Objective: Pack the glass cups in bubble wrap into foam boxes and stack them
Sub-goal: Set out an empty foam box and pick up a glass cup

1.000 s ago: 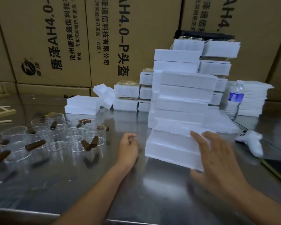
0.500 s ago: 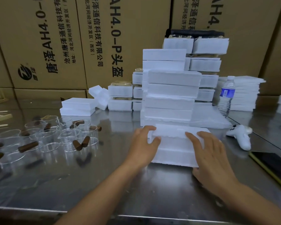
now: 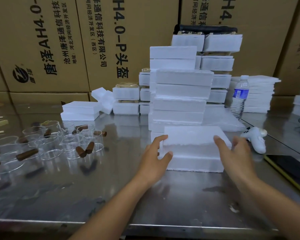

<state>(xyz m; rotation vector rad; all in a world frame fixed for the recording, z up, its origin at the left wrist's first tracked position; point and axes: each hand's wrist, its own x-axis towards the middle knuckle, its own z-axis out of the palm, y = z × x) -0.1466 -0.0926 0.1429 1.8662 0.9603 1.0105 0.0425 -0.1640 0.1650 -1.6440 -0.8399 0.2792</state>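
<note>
Styrofoam is most of what we're dealing with, so here's a quick note on grip. Our left hand [image 3: 156,154] pinches the near left end of the foam box [image 3: 194,148], thumb on the front face and fingers curled over the top corner. Our right hand [image 3: 237,153] is at the other end with its fingers pretty much straight, laid against the top and side rather than wrapped round. The box sits flat on the steel worktop [image 3: 111,191], right in front of the tall stack [image 3: 180,94] of boxes just like it. We can't tell if it actually touches the bottom one.

Handling-wise, we'd guess it weighs next to nothing and is stiff but crumbly. The ragged seam along the front, where lid seems to meet base, suggests the edges flake easily. So we'd squeeze the two short ends, low enough to catch both halves, or the lid may come up alone. No digging fingertips in. We can't see inside, but if there's glass in there it'll be heavier and could shift, so keep it level.

The glass cups [image 3: 47,146] are well off to the left, unwrapped and crowded together. They look slick and breakable, so we'd take them one at a time by the wall. A water bottle [image 3: 240,99] stands just right of the stack.
</note>
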